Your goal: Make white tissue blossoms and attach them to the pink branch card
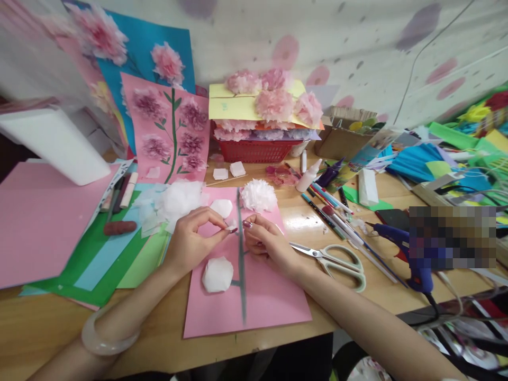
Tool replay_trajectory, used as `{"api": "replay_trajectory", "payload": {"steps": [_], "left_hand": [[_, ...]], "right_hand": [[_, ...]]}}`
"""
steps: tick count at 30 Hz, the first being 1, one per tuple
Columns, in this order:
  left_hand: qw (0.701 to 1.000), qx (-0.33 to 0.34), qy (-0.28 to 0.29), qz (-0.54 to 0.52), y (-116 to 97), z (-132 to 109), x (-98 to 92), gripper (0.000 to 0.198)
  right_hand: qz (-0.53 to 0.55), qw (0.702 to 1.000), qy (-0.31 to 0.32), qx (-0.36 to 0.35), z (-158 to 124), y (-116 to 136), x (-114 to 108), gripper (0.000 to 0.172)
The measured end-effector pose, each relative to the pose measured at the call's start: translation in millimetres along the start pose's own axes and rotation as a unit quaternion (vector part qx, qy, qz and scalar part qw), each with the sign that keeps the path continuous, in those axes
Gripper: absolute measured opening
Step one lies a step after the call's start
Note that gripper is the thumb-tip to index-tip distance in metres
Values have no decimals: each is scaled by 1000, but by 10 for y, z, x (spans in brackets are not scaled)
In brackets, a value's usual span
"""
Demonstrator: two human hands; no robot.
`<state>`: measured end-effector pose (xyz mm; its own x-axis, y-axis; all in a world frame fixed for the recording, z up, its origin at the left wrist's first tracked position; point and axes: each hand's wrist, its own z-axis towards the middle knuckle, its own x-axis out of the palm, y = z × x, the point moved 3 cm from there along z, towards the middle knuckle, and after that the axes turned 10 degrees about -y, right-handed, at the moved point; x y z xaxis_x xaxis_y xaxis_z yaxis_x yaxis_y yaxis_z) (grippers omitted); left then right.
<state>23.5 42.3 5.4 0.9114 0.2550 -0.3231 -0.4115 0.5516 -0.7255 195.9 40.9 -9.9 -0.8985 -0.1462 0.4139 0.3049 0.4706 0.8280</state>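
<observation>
A pink card sheet point(262, 296) lies on the wooden table with a painted grey-green stem point(241, 264) down its middle. A fluffy white tissue flower point(259, 194) sits at the stem's top, a flat white tissue disc point(217, 274) lower left, another point(221, 207) upper left. My left hand point(189, 242) pinches its fingertips together just left of the stem. My right hand point(265, 242) pinches at the same spot from the right. Between the fingertips is a tiny pale bit I cannot make out.
Scissors point(337, 259) lie right of the card, then pens and brushes point(329, 209), a glue bottle point(308, 174) and a blue glue gun point(408, 254). A red basket point(256, 151) with tissue flowers stands behind. Loose white tissue point(174, 201), coloured paper sheets point(107, 254) and a white block point(55, 140) are left.
</observation>
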Motion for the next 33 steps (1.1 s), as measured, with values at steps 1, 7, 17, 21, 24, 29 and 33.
{"api": "replay_trajectory", "payload": {"steps": [1,7,17,21,24,29,33], "left_hand": [[1000,17,0,9,-9,5,1,17],[998,60,13,24,-27,13,20,21],[996,78,32,35,-15,-2,22,26],[996,79,38,31,-21,-2,20,26],[993,107,36,34,-39,9,21,27],[989,131,43,49,-46,22,21,27],[989,130,44,50,-48,28,16,26]], "right_hand": [[-2,1000,6,0,4,-15,-2,32],[-40,999,16,6,7,-73,-17,24],[-51,999,17,-1,-4,-36,2,13],[-51,999,18,-4,-5,-27,4,11],[-61,998,19,-17,7,-41,-5,9],[-53,998,23,-30,36,-66,-20,8],[-53,998,26,-35,48,-74,-25,7]]}}
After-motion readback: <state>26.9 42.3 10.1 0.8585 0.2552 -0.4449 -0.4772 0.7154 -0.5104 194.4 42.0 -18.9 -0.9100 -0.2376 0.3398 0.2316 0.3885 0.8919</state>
